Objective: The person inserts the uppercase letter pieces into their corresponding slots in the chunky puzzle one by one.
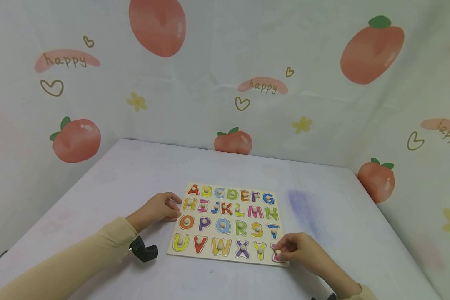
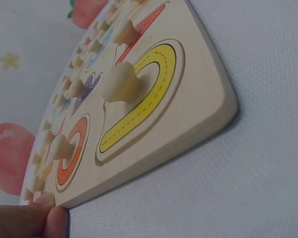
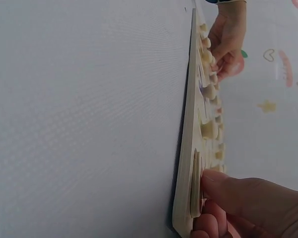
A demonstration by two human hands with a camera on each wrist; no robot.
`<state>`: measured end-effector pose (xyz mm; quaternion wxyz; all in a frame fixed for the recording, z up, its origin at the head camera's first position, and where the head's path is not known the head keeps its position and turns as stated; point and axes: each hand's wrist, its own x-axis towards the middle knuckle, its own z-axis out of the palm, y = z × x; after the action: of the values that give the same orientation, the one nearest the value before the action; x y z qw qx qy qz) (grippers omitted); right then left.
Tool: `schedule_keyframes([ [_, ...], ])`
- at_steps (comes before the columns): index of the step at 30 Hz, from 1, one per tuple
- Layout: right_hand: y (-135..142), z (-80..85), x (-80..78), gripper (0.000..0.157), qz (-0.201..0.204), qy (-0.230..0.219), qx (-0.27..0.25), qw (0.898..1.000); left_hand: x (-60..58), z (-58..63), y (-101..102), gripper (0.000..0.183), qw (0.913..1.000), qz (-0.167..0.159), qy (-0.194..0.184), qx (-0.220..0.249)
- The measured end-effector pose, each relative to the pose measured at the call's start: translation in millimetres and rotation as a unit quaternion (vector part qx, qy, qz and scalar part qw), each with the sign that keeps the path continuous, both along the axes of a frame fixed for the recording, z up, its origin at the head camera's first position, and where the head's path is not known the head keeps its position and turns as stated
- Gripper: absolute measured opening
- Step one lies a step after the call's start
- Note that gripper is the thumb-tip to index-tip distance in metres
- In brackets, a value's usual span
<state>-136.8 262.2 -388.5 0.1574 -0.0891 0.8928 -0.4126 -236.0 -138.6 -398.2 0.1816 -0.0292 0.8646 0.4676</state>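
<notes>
A wooden alphabet puzzle board (image 1: 230, 257) lies flat, with colored letter pieces set in it, each with a round knob. At its near right corner my right hand (image 1: 299, 252) pinches the knob of the pink letter Z piece (image 1: 274, 257). From the right wrist, that piece (image 3: 196, 186) stands slightly proud of the board's surface. Over on the left side, my left hand (image 1: 158, 209) holds the board's edge beside the H and O; thumb (image 2: 20, 218) and a fingertip show at that edge in the left wrist view. The yellow U piece (image 2: 164, 74) sits in its recess.
A white cloth covers the table (image 1: 142, 166) around the board. Behind it hangs a white backdrop (image 1: 195, 104) printed with red fruit, hearts and flowers. A black device (image 1: 144, 250) is strapped at my left wrist.
</notes>
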Motion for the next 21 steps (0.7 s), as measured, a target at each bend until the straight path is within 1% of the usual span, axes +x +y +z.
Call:
schedule_keyframes([
  [6,-0.5,-2.7,-1.6,0.017,0.008,0.006,0.007,1.000,0.7,2.1,0.3,0.040,1.0000,-0.001,0.000,-0.004],
  [13,-2.6,-1.2,-2.2,0.020,0.010,0.007,0.009,1.000,0.9,3.1,0.8,0.040,1.0000,0.000,-0.002,-0.007],
  [21,-3.8,0.1,-2.1,0.020,0.010,-0.006,0.006,1.000,0.7,3.0,0.7,0.040,1.0000,0.000,-0.005,-0.004],
])
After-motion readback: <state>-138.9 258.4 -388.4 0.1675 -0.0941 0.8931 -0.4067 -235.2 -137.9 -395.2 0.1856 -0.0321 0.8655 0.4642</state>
